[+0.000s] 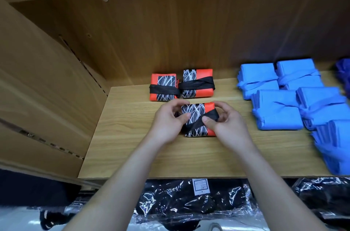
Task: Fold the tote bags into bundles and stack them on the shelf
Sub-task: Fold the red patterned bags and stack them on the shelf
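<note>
A folded tote bundle (197,115), orange and black with white scribble lines and tied with a black strap, lies on the wooden shelf (132,136). My left hand (168,122) grips its left side, thumb on top. My right hand (225,122) holds its right side, thumb pressing on the black strap. Just behind it, two matching orange-and-black bundles (164,87) (197,83) sit side by side against the shelf's back.
Several blue folded bundles (280,111) fill the shelf's right part, up to its front edge. A cardboard panel (43,88) leans at the left. Below the shelf lie black items in clear plastic bags (189,204).
</note>
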`<move>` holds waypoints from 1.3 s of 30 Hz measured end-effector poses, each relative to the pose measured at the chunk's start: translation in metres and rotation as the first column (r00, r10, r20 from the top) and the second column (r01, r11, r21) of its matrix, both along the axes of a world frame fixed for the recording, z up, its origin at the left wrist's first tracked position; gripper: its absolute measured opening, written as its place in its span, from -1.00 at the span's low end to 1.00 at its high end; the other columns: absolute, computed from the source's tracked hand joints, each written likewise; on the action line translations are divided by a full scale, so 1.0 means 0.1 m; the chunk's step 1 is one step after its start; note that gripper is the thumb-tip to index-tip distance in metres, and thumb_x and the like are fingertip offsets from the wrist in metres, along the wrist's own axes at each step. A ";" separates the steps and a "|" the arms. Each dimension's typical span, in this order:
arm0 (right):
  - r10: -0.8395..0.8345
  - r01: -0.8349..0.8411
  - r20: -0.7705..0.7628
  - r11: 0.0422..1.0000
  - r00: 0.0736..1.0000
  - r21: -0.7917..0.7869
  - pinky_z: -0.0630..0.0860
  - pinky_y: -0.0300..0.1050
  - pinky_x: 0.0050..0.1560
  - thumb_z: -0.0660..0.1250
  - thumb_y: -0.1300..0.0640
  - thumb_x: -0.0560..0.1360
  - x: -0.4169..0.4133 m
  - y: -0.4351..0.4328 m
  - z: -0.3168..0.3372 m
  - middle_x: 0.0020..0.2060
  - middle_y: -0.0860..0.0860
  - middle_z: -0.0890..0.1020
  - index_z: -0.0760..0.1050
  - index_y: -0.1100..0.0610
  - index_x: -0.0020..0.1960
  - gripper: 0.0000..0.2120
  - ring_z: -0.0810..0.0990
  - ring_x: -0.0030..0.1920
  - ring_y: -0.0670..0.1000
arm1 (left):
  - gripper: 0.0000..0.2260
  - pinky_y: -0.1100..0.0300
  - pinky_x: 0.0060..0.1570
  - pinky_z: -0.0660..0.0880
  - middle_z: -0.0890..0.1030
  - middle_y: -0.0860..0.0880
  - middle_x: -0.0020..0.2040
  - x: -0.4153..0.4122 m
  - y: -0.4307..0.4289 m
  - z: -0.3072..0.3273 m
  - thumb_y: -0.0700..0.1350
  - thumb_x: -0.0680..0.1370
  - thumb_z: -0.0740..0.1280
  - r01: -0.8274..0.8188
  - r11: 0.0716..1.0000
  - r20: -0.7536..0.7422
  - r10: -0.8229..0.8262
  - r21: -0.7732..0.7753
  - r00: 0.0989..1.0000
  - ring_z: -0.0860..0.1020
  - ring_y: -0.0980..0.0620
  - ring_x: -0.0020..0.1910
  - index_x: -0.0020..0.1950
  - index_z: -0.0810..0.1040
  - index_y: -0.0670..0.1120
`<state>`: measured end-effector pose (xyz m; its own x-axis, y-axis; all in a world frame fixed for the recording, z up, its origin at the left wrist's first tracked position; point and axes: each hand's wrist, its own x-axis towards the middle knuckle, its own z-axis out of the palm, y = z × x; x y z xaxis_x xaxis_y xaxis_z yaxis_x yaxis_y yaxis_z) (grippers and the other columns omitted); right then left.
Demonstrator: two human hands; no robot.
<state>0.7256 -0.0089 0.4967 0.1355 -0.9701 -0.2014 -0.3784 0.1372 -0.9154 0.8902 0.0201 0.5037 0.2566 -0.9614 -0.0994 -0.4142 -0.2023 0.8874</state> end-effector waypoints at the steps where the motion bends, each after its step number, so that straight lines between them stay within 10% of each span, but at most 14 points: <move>1: 0.017 -0.020 -0.084 1.000 0.996 -0.024 0.55 0.00 0.09 0.47 0.04 0.42 -0.02 -0.05 0.01 -0.13 -0.05 0.68 0.46 -0.09 0.30 -0.53 0.64 -0.03 0.03 | -0.76 0.30 0.15 0.44 0.61 0.03 0.11 -0.02 -0.07 -0.03 -0.18 0.52 0.42 -0.014 1.000 0.035 0.015 -0.010 0.999 0.53 0.10 0.13 0.13 0.59 0.07; 6: -0.001 -0.032 -0.312 0.994 0.950 -0.104 0.39 -0.13 -0.05 0.38 -0.03 0.48 -0.07 -0.27 0.08 0.07 -0.02 0.64 0.46 -0.01 0.24 -0.64 0.55 0.14 0.11 | -0.73 0.21 0.20 0.44 0.58 0.02 0.20 -0.16 -0.10 -0.01 -0.08 0.50 0.44 0.049 0.966 0.373 0.051 -0.254 0.926 0.51 0.10 0.19 0.19 0.60 -0.05; 14: 0.166 -0.218 -0.538 0.975 0.826 -0.034 0.38 -0.05 0.05 0.27 -0.16 0.52 0.00 -0.55 0.07 0.16 0.10 0.50 0.46 0.01 0.26 -0.61 0.47 0.24 0.17 | -0.67 0.31 0.15 0.36 0.58 0.01 0.20 -0.16 -0.08 -0.13 -0.02 0.48 0.46 0.082 0.983 0.534 0.019 -0.166 0.846 0.55 0.03 0.15 0.23 0.60 -0.03; 22: 0.196 -0.252 -0.421 0.964 0.886 -0.081 0.42 -0.05 0.07 0.35 -0.07 0.51 -0.02 -0.58 0.11 0.17 0.10 0.58 0.41 0.12 0.29 -0.57 0.51 0.23 0.16 | -0.55 0.11 0.04 0.52 0.56 0.02 0.10 -0.23 -0.11 -0.12 0.10 0.44 0.48 -0.022 0.991 0.505 0.088 -0.135 0.859 0.55 0.03 -0.05 0.29 0.53 0.03; 30: 0.179 -0.256 -0.369 0.951 0.912 -0.172 0.41 -0.02 0.17 0.22 -0.15 0.57 -0.26 -0.38 0.21 0.25 0.09 0.53 0.15 0.02 0.51 -0.41 0.47 0.30 0.13 | -0.59 0.18 0.18 0.41 0.50 0.06 0.18 -0.30 -0.09 -0.02 0.04 0.40 0.50 -0.039 0.986 0.570 0.126 -0.162 0.812 0.46 0.02 0.18 0.22 0.57 0.04; 39: 0.050 -0.104 -0.175 0.944 0.983 -0.313 0.41 -0.37 0.04 0.33 0.13 0.55 -0.58 0.02 0.31 -0.12 -0.17 0.60 0.51 0.00 0.25 -0.72 0.53 -0.09 -0.26 | -0.72 0.41 0.08 0.40 0.46 0.13 0.16 -0.19 0.11 0.07 -0.08 0.44 0.49 0.059 0.959 0.493 0.090 -0.278 0.865 0.45 0.14 0.13 0.14 0.62 0.03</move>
<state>0.6680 -0.0072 0.5279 0.2036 -0.9747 0.0919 -0.5235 -0.1877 -0.8311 0.8710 0.0308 0.5110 0.2152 -0.9253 0.3121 -0.8122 0.0079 0.5834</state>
